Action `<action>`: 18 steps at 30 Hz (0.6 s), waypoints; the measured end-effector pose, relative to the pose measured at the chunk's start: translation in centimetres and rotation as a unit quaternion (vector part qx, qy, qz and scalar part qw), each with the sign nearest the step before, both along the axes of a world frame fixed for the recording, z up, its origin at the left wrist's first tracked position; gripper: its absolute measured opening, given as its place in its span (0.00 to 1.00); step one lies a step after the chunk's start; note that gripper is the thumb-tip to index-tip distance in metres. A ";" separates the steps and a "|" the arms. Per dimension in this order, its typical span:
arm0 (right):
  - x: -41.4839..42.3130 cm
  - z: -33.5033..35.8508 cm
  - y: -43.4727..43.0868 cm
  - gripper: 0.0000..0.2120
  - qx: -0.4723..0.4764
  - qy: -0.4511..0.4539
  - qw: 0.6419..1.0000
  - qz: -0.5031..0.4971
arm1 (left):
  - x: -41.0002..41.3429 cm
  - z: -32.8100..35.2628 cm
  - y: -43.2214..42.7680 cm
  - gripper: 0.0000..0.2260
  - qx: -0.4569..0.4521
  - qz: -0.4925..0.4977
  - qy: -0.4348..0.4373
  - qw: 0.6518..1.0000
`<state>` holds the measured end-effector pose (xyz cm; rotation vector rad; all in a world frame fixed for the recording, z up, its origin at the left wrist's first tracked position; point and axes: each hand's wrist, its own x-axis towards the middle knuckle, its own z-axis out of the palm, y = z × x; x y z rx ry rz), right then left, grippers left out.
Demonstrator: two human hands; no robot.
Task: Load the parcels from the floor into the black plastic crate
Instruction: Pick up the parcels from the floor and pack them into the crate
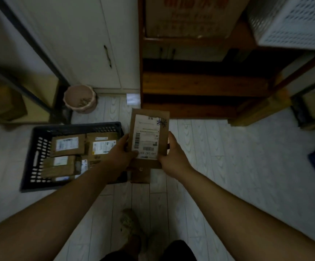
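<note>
Gripped in both hands, above the floor: a flat brown cardboard parcel (149, 136). Held face up toward the camera, long axis running straight away from the body, far short end pointing at the foot of a dark wooden shelf unit (200, 83). Clasped at the near half only. Left hand (123, 149) curled round the left edge, thumb laid on the label's near-left corner. Right hand (171, 153) curled round the right edge, fingers tucked behind. Far half sticking out free beyond the grip.

Covered over most of the face by a white shipping label (146, 136), lengthwise like the parcel itself. One barcode along the label's left side, another across the near end, then a row of large digits, seemingly upside down to the camera; all too blurred to read. Blue pen scribble (162, 122) at the label's far-right corner, not legible.

Left of the grip and lower, on the pale floor (228, 157): a black plastic crate with slotted walls (39, 132), holding several brown labelled parcels (66, 146) lying flat, labels up, print unreadable. Directly under the grip, on the floor just beside the crate's right wall: one more small brown parcel (140, 176), partly hidden by the hands. Beyond and left of the grip, a pink ribbed pot (80, 98). Farther beyond, on the shelf unit, a cardboard box with orange lettering (188, 16), blurred past reading.
</note>
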<state>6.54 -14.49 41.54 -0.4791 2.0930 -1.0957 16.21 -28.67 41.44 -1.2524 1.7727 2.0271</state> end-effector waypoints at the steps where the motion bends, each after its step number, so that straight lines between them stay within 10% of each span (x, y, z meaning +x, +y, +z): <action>1: 1.1 1.8 0.1 0.29 0.001 0.011 1.000 0.012 | 1.2 1.9 0.3 0.26 -0.015 0.012 0.000 1.000; 10: 8.6 12.1 1.3 0.34 -0.029 0.015 0.998 0.054 | 10.8 14.2 2.2 0.25 -0.126 0.097 -0.009 0.987; 18: 10.6 18.5 -0.7 0.41 -0.087 0.031 0.996 -0.017 | 16.6 23.6 0.2 0.25 -0.215 -0.035 -0.043 0.975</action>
